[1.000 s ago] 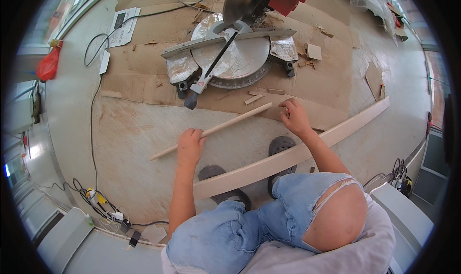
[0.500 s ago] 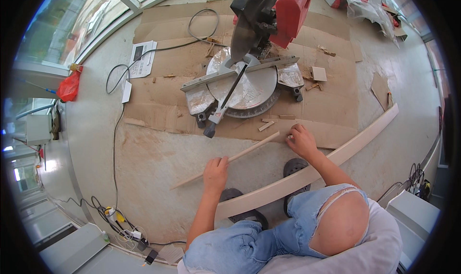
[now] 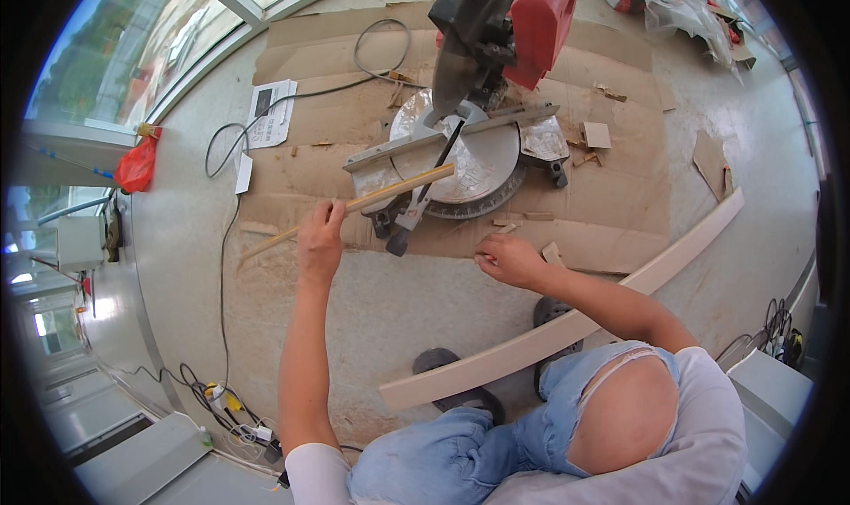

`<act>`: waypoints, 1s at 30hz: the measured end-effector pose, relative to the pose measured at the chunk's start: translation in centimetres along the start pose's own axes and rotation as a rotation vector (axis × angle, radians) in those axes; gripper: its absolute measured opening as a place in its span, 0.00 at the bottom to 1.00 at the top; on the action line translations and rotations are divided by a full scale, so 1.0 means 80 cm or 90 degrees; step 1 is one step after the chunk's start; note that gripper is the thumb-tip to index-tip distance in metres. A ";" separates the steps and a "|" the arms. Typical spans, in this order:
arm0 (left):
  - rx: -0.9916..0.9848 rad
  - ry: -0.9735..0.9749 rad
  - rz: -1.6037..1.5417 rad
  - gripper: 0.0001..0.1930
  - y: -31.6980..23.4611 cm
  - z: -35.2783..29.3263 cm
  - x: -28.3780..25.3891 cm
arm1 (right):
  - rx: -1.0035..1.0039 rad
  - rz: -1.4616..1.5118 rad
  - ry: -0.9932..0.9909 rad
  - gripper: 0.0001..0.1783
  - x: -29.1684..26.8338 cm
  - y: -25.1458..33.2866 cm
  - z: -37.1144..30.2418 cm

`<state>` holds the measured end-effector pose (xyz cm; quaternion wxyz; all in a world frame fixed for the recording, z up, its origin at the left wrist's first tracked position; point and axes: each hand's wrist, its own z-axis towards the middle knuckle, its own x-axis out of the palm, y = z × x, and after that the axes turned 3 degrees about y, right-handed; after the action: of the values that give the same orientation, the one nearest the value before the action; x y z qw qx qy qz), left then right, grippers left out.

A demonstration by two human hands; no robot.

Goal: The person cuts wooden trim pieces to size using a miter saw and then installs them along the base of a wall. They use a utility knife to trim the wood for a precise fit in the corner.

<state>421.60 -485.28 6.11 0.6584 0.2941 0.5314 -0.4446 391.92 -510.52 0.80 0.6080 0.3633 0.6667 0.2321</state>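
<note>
My left hand (image 3: 321, 244) is closed round a thin wooden strip (image 3: 390, 191). The strip slants up to the right, its far end over the front of the mitre saw's round metal table (image 3: 482, 176). The saw's blade guard (image 3: 460, 71) and red housing (image 3: 543, 27) stand raised behind the table. My right hand (image 3: 513, 260) is in front of the saw, apart from the strip, with its fingertips pinched. A small thing seems to show at those fingertips, too small to name. A long pale board (image 3: 567, 326) rests across my shoes, below my right forearm.
The saw stands on flattened cardboard (image 3: 611, 186) scattered with wood offcuts and a square pale block (image 3: 597, 135). A black cable (image 3: 223, 284) runs along the left. A red bag (image 3: 135, 166) sits by the window, and clear plastic wrapping (image 3: 695, 27) lies at the far right.
My left hand has carried the strip forward and left, up to the saw table. My right hand has shifted left and slightly nearer. The pale board remains across my shoes.
</note>
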 end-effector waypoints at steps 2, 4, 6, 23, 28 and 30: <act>0.016 0.021 0.034 0.31 0.007 0.033 0.005 | -0.036 0.045 0.028 0.11 0.016 0.008 0.019; 0.026 0.047 0.060 0.37 0.007 0.061 0.011 | -0.040 0.080 0.050 0.12 0.027 0.013 0.029; 0.025 0.080 0.088 0.41 0.006 0.080 0.019 | -0.024 0.108 0.073 0.13 0.036 0.018 0.041; -0.002 0.089 -0.081 0.10 -0.008 0.136 0.039 | 0.210 0.979 0.001 0.18 0.146 0.085 0.141; 0.025 0.054 -0.037 0.13 -0.014 0.137 0.056 | 0.198 1.004 -0.095 0.22 0.158 0.092 0.149; 0.007 0.039 -0.017 0.15 -0.019 0.132 0.061 | 0.217 0.990 -0.073 0.23 0.154 0.089 0.151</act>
<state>425.06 -496.35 4.34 0.6344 0.3038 0.5526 -0.4470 405.23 -498.21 -3.58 0.2414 0.8234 0.2166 0.4656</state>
